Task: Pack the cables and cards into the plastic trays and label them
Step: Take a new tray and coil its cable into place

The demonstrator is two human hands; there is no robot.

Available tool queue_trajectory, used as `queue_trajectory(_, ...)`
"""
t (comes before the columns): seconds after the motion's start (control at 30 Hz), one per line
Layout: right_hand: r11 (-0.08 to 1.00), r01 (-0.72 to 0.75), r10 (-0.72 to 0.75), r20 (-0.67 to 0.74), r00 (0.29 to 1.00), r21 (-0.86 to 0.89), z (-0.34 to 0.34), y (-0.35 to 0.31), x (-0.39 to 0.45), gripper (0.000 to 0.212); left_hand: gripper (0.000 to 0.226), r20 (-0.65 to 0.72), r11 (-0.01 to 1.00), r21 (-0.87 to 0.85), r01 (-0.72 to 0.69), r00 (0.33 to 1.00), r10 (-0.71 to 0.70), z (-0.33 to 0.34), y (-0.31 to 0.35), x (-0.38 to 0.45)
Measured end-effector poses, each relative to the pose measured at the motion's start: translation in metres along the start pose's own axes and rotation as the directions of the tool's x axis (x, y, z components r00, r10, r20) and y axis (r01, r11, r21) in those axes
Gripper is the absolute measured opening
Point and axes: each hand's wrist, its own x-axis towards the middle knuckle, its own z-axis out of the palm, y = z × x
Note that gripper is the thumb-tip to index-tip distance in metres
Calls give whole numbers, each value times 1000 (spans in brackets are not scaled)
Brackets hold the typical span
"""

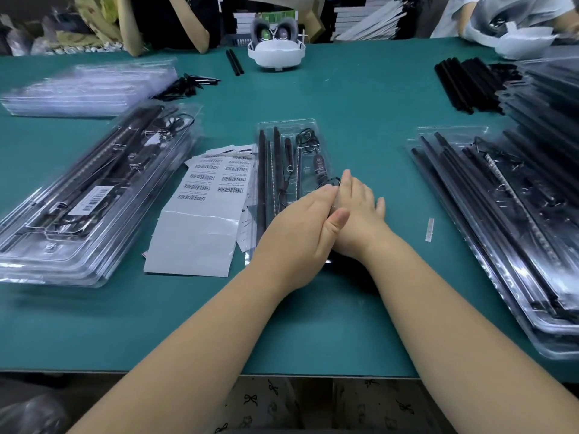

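**Press the tray shut**

The clear tray point(286, 158) sits in the middle of the green counter point(360, 98), full of black cables. Both hands lie flat on its near end — the left hand point(300, 227) partly over the right hand point(354, 211). Fingers are straight and together, gripping nothing. It looks best to push down evenly so the lid snaps. Labels point(216, 180) wait at nine o'clock, just beside the tray.

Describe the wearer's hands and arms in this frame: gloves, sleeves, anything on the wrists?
Both are bare. The left hand and right hand have no gloves, and no rings show on the visible fingers. Both forearms are uncovered up to the bottom edge of the picture: no sleeves, watch, wrist strap or bracelet in view. No markings are visible on them.
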Motion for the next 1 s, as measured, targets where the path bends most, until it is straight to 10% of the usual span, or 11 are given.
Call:
queue_trajectory(0.47, 992, 42, -36, 53, 998, -120, -2, 7, -3, 68, 62, 113, 988, 142, -52, 993, 36, 1, 3, 0)
queue_trajectory(0.67, 977, -43, 90, -220, 971, 208, -1, 6, 0, 65, 72, 74, 999, -34, -40, 996, 42, -9, -10, 0)
queue_trajectory(0.83, 901, -9, 188, -372, 909, 434, 0, 15, -2, 47, 118, 235, 959, 251, 135, 952, -195, -19, -34, 1)
queue_trajectory(1.0, 883, 10, 131, -266, 955, 470, -15, 22, -4, 30, 114, 308, 918, 382, 104, 922, -233, -9, -41, 2)
